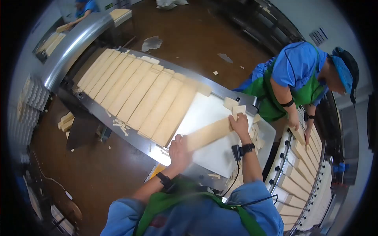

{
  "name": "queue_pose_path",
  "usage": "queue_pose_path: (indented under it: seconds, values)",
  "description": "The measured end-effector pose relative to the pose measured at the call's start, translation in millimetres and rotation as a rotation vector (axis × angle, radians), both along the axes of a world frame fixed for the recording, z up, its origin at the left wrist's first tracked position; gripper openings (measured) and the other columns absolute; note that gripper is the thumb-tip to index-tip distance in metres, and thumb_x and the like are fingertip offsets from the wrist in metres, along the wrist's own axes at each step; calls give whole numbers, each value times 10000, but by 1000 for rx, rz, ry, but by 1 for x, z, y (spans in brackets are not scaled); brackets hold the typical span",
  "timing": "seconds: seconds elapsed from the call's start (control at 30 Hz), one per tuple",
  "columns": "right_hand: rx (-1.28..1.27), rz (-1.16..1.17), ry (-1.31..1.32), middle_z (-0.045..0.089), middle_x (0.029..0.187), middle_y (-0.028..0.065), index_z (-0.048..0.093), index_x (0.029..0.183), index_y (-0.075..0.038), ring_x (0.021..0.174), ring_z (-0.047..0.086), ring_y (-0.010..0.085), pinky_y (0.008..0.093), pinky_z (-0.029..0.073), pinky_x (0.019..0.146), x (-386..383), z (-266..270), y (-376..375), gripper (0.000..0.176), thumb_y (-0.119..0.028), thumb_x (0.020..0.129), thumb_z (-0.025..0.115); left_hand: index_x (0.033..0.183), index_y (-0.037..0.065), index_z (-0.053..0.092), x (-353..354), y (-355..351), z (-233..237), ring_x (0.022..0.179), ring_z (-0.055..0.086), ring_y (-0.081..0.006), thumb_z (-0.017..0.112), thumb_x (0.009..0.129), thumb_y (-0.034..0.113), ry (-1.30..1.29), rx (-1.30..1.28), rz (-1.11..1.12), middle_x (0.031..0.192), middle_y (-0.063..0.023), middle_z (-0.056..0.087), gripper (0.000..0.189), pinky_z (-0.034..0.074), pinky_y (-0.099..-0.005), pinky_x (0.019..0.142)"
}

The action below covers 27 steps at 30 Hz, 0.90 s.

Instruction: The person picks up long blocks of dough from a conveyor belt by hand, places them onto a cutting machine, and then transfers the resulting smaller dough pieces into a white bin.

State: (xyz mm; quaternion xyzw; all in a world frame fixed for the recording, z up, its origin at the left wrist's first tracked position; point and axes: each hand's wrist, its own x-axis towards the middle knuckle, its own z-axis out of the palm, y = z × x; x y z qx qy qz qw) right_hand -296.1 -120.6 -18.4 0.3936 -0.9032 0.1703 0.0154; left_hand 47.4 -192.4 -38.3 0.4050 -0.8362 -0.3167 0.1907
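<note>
Between my two hands is a long, flat, pale wafer-like slab [208,135], held slantwise above the white belt surface [202,108]. My left hand [180,151] grips its near left end, slightly blurred. At the far right end, my right hand [239,125] has its fingers closed round the edge. Small square pale pieces [230,103] lie just beyond that hand. To the left, a row of similar long slabs [138,92] lies side by side across the metal-edged conveyor, the nearest one close to my left hand.
Broken pieces fill a clear bin [267,135] at the conveyor's right end. A co-worker [297,74] handles slabs on a slotted conveyor [293,173] on the right. A curved metal hood [75,47] spans the far left end. Crumbs [121,126] lie along the near edge.
</note>
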Motion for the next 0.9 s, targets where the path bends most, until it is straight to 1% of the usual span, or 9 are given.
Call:
queue_pose_path:
  seconds: [0.03,0.13,0.23,0.33,0.5,0.53,0.63,0.73,0.9]
  values:
    - [51,-137,-129,677,1117,333,659,1190,87,1089,653,453,525,514,986,-1,5,22,583,-421,917,750,1448,61,521,-4,-2,3,1060,596,-422,858,755,246,-31,-22,-91,1384,-216,511,792,503,-528,916]
    - [-95,-127,-34,655,1219,349,617,1295,97,1139,637,460,517,500,1021,-5,-29,69,637,-420,944,739,1547,75,454,-17,-6,15,1118,603,-414,866,736,344,-206,-20,-201,1411,-250,512,949,504,-523,937]
    - [-210,-214,68,650,1280,318,543,1387,105,1192,621,463,515,487,1054,17,-50,67,663,-383,973,713,1648,103,297,-33,-1,-11,1361,515,-435,884,731,405,-358,40,-228,1513,-318,468,1130,447,-539,1083]
    - [-226,-375,-48,660,1278,296,560,1375,71,1210,618,450,520,479,1064,35,-33,68,628,-382,968,712,1447,117,478,-40,9,-20,1366,490,-421,913,695,215,-139,12,-181,1402,-238,529,874,427,-537,1083]
    - [-399,-472,-98,636,1290,267,556,1369,61,1134,612,462,518,490,1022,57,11,151,616,-322,926,747,1423,111,539,-61,56,8,1256,523,-438,908,670,182,-49,-136,-193,1365,-210,508,841,468,-543,1019]
    - [-501,-547,83,639,1275,262,566,1364,53,1126,611,462,513,486,1018,53,3,174,574,-299,941,732,1423,111,539,-72,73,20,1256,523,-438,908,670,182,-46,-144,-224,1365,-210,508,841,468,-543,1019]
    - [-475,-631,457,652,1223,248,610,1323,34,1114,609,451,499,480,1003,22,-26,280,449,-265,994,675,1422,118,580,-114,134,45,1222,522,-455,831,730,109,167,-169,-361,1378,-218,505,736,481,-542,1001]
    - [-802,-996,347,666,1190,229,652,1279,-6,1114,623,424,491,491,975,40,83,365,334,-248,1060,583,1433,125,575,-157,204,69,1213,521,-461,800,764,97,232,-230,-583,1408,-207,495,707,485,-537,1000]
    - [-750,-1316,385,704,1156,207,675,1184,-33,1085,668,419,502,517,925,15,91,523,337,-296,1103,480,1481,121,521,-199,320,126,1192,541,-436,881,750,158,173,-150,-913,1384,-219,491,816,470,-516,1031]
